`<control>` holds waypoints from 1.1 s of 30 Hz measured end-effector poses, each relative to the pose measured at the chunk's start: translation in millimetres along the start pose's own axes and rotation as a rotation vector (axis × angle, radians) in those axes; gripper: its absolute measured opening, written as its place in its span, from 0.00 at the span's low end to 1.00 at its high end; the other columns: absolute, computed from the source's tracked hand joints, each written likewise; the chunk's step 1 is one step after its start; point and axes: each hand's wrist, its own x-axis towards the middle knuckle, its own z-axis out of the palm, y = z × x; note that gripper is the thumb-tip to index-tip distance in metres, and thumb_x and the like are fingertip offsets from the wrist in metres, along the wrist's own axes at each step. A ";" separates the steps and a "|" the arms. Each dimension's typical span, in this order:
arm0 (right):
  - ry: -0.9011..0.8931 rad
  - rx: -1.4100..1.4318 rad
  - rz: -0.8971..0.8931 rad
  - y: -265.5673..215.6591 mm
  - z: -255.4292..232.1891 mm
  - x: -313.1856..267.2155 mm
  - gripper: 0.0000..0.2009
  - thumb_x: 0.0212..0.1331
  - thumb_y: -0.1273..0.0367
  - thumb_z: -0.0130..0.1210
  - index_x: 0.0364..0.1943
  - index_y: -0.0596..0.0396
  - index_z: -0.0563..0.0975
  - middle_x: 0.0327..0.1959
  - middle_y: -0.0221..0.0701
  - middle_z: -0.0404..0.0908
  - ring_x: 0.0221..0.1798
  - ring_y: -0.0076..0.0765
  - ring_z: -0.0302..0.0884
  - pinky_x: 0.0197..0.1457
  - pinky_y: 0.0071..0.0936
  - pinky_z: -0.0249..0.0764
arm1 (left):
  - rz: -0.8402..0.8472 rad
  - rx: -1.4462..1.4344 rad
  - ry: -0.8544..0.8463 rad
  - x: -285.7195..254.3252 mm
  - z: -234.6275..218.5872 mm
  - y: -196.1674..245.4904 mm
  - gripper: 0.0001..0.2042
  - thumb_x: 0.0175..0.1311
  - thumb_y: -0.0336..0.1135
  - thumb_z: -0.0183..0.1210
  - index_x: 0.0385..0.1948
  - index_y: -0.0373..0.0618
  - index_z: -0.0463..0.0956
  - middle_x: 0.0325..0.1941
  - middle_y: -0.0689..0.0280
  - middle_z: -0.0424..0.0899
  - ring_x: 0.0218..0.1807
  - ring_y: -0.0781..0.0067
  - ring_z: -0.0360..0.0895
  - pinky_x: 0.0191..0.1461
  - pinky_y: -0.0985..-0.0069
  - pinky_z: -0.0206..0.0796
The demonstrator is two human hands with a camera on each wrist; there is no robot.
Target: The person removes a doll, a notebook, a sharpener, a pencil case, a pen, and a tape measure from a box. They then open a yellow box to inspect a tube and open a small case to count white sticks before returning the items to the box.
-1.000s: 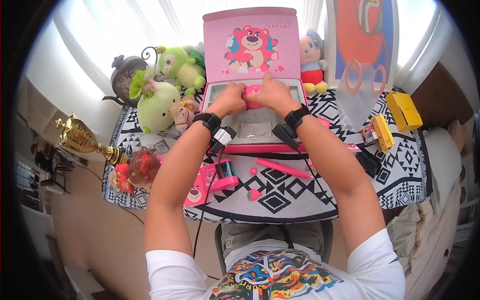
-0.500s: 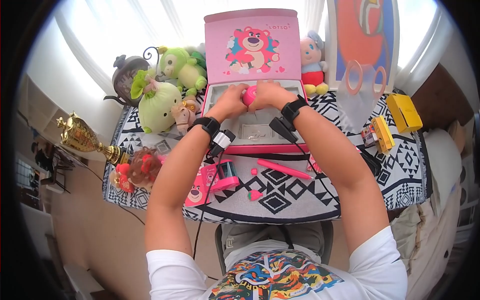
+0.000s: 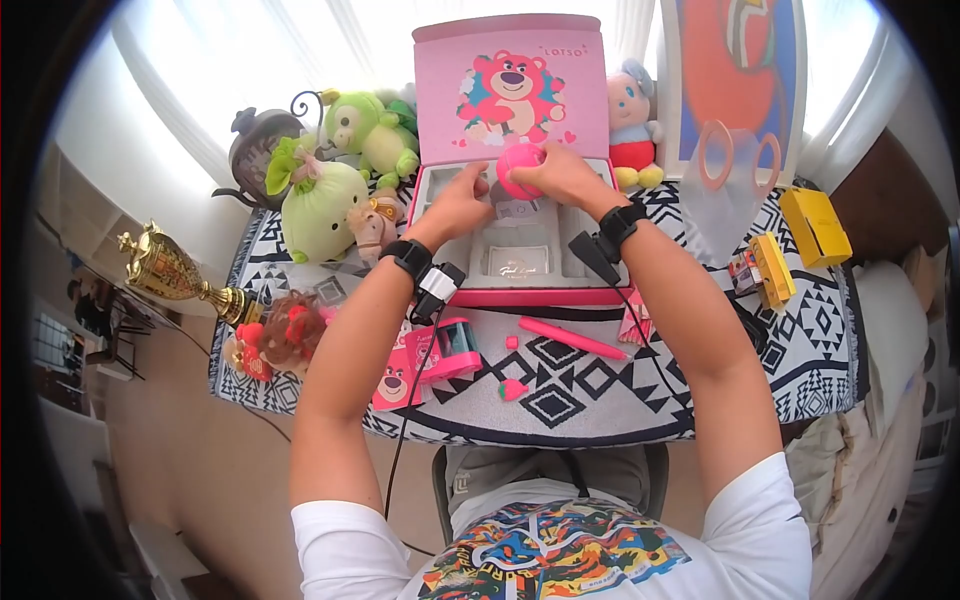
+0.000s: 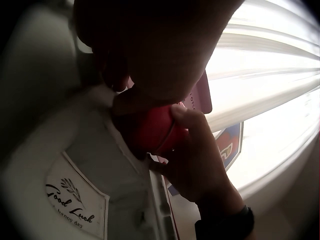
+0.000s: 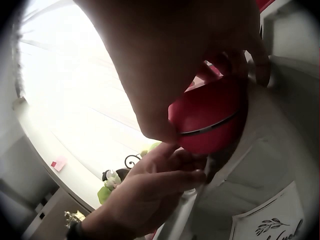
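A round pink object [image 3: 520,171] with a dark seam [image 5: 210,127] is held in my right hand [image 3: 568,182], above the back of an open pink box [image 3: 540,297]. My left hand [image 3: 458,208] is close to its left side, a small gap apart in the head view, fingers loosely bent with nothing visible in them. The right wrist view shows the left thumb and fingers [image 5: 145,192] just below the object. Inside the box is a pale tray with a "Good Luck" card [image 4: 75,200]; the lid [image 3: 512,90] stands upright.
Plush toys [image 3: 325,210] stand left of the box, another [image 3: 632,130] at its right. In front lie a pink pen [image 3: 573,338], a strawberry piece [image 3: 512,390] and a pink case [image 3: 450,350]. A gold trophy [image 3: 165,270] and yellow box [image 3: 815,227] flank the table.
The round pink object has risen and turned in my right hand, showing more of itself. My left hand has come away from it, leaving a gap.
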 end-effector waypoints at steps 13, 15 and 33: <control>0.031 0.015 -0.534 -32.4 -54.3 -206.5 0.41 0.42 0.62 0.74 0.65 0.57 0.68 0.50 0.44 0.74 0.51 0.47 0.77 0.56 0.37 0.75 | -0.174 -1.274 -0.229 -183.6 41.9 131.4 0.32 0.80 0.56 0.44 0.73 0.41 0.57 0.70 0.59 0.72 0.67 0.65 0.75 0.69 0.63 0.69; -0.028 -0.008 -0.569 -29.2 -42.1 -245.1 0.41 0.40 0.64 0.74 0.65 0.56 0.69 0.49 0.44 0.72 0.49 0.51 0.77 0.54 0.39 0.77 | -0.189 -1.415 -0.327 -221.6 72.0 134.8 0.34 0.79 0.59 0.42 0.74 0.42 0.56 0.74 0.60 0.67 0.75 0.66 0.66 0.74 0.61 0.63; 0.088 0.088 -0.316 31.9 22.6 -311.6 0.48 0.38 0.61 0.77 0.69 0.58 0.67 0.63 0.48 0.69 0.63 0.56 0.68 0.68 0.46 0.66 | -0.203 -1.671 -0.245 -252.0 181.7 106.3 0.34 0.78 0.61 0.45 0.70 0.39 0.59 0.69 0.60 0.70 0.69 0.71 0.70 0.73 0.66 0.63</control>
